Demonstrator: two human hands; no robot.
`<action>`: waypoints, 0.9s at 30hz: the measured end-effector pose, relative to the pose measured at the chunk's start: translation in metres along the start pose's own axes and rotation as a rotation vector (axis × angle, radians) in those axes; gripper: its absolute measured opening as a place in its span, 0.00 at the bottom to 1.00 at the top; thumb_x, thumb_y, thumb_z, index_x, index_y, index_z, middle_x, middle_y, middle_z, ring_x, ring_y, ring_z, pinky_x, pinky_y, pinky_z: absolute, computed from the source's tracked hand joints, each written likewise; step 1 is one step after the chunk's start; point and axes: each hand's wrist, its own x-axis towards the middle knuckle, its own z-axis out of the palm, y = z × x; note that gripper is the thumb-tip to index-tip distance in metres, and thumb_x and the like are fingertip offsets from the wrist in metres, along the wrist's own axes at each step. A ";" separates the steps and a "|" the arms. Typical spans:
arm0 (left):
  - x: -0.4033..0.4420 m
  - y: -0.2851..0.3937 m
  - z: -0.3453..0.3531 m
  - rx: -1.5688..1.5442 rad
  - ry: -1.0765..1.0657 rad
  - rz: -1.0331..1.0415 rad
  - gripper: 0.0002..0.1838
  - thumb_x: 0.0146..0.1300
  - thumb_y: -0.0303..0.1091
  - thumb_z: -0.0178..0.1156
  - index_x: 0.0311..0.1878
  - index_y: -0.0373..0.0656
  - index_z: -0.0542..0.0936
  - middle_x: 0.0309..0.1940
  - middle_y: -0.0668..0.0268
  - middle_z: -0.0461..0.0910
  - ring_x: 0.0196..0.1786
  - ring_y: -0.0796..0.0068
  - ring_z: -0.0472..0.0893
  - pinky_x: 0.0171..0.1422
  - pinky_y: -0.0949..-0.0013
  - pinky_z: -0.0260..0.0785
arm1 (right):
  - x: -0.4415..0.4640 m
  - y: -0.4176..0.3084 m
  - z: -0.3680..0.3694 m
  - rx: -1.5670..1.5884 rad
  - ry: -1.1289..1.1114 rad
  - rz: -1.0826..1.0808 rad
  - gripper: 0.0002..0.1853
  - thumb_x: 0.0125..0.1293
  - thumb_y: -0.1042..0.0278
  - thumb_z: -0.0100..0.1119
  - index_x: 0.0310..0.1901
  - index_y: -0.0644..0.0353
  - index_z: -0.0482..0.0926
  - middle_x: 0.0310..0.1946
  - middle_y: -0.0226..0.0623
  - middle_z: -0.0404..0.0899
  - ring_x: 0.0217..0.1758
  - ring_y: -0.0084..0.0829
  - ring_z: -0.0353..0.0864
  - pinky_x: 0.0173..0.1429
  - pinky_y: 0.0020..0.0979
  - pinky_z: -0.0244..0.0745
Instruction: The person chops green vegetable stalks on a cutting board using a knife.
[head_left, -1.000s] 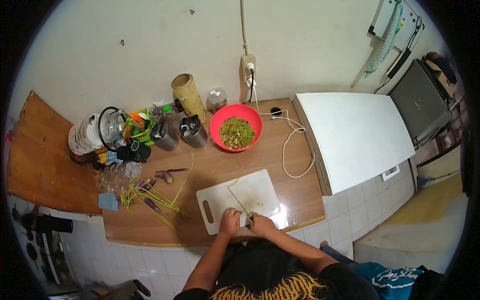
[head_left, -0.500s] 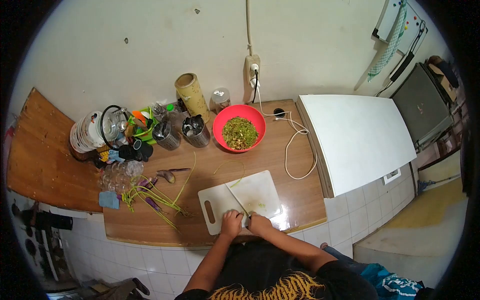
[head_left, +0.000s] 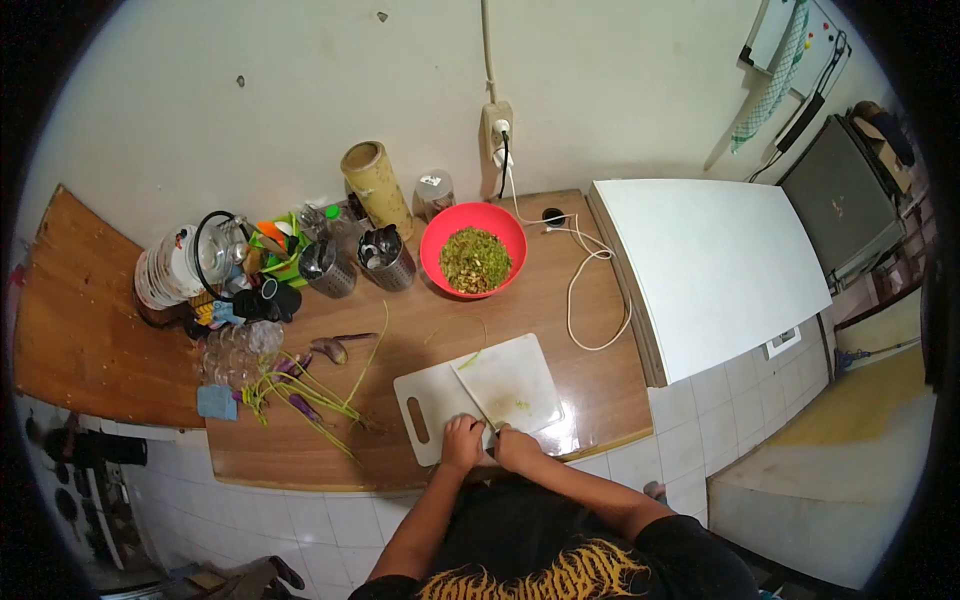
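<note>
On the white cutting board [head_left: 545, 385], my right hand [head_left: 518, 450] is closed round the handle of a knife [head_left: 474, 395]. The blade points up and left across the board. Just left of the handle, my left hand [head_left: 463, 443] rests on the board with its fingers curled; whatever it may hold is hidden. Small chopped green bits [head_left: 520, 404] lie right of the blade. Near the blade tip, a thin green stalk [head_left: 472, 358] crosses the board's far edge and curves onto the table.
A red bowl [head_left: 427, 262] of chopped greens stands behind the board. Long green stalks [head_left: 330, 396] and purple eggplants [head_left: 328, 349] lie left. Utensil holders [head_left: 387, 260], a bamboo tube [head_left: 378, 190] and a jar [head_left: 435, 192] line the back. A white cable [head_left: 572, 310] loops at right.
The view has shifted slightly. Both hands and the knife stay almost in place. The person in blue at lower right has mostly left the view.
</note>
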 end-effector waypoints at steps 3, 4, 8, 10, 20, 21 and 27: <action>-0.001 -0.003 0.006 0.001 0.034 -0.008 0.10 0.55 0.27 0.61 0.42 0.45 0.84 0.38 0.62 0.75 0.45 0.56 0.76 0.53 0.53 0.67 | 0.001 0.000 0.001 -0.007 -0.002 -0.001 0.19 0.71 0.60 0.49 0.52 0.70 0.72 0.40 0.62 0.85 0.46 0.59 0.86 0.52 0.53 0.79; -0.002 -0.005 0.007 0.000 0.025 -0.003 0.11 0.54 0.27 0.62 0.42 0.44 0.84 0.38 0.62 0.76 0.46 0.56 0.76 0.53 0.53 0.67 | 0.005 -0.002 -0.001 0.000 -0.012 -0.005 0.19 0.71 0.60 0.49 0.52 0.71 0.71 0.41 0.62 0.84 0.46 0.59 0.86 0.52 0.53 0.79; -0.002 -0.003 0.003 -0.032 -0.005 -0.028 0.14 0.53 0.25 0.61 0.44 0.44 0.85 0.39 0.60 0.77 0.48 0.55 0.77 0.54 0.51 0.68 | 0.008 -0.007 -0.007 0.022 0.002 -0.015 0.19 0.71 0.61 0.50 0.50 0.73 0.71 0.39 0.63 0.84 0.45 0.60 0.85 0.52 0.54 0.79; -0.001 -0.006 0.002 -0.033 -0.001 -0.019 0.14 0.52 0.25 0.61 0.44 0.43 0.85 0.39 0.60 0.78 0.48 0.54 0.77 0.54 0.51 0.68 | -0.001 -0.008 -0.007 0.014 0.012 -0.045 0.19 0.71 0.61 0.50 0.50 0.72 0.71 0.39 0.63 0.84 0.44 0.60 0.85 0.51 0.54 0.79; 0.001 -0.006 0.000 -0.102 0.053 -0.028 0.10 0.55 0.24 0.59 0.41 0.41 0.82 0.39 0.58 0.79 0.48 0.52 0.78 0.57 0.51 0.69 | 0.006 -0.007 -0.005 -0.006 0.000 -0.062 0.18 0.72 0.61 0.48 0.48 0.72 0.72 0.39 0.65 0.84 0.45 0.60 0.85 0.51 0.53 0.79; 0.001 -0.007 0.000 -0.101 0.046 -0.025 0.10 0.55 0.24 0.59 0.41 0.41 0.82 0.39 0.58 0.79 0.48 0.52 0.78 0.57 0.51 0.69 | 0.004 -0.009 -0.006 0.003 -0.014 -0.040 0.18 0.72 0.61 0.48 0.49 0.72 0.72 0.39 0.65 0.84 0.45 0.59 0.85 0.52 0.53 0.79; 0.004 -0.006 0.002 -0.147 0.051 -0.039 0.10 0.55 0.23 0.59 0.41 0.40 0.81 0.37 0.56 0.78 0.46 0.49 0.78 0.55 0.50 0.69 | 0.009 -0.005 0.003 0.020 0.028 -0.045 0.16 0.68 0.63 0.51 0.49 0.67 0.75 0.39 0.61 0.84 0.46 0.57 0.86 0.52 0.52 0.79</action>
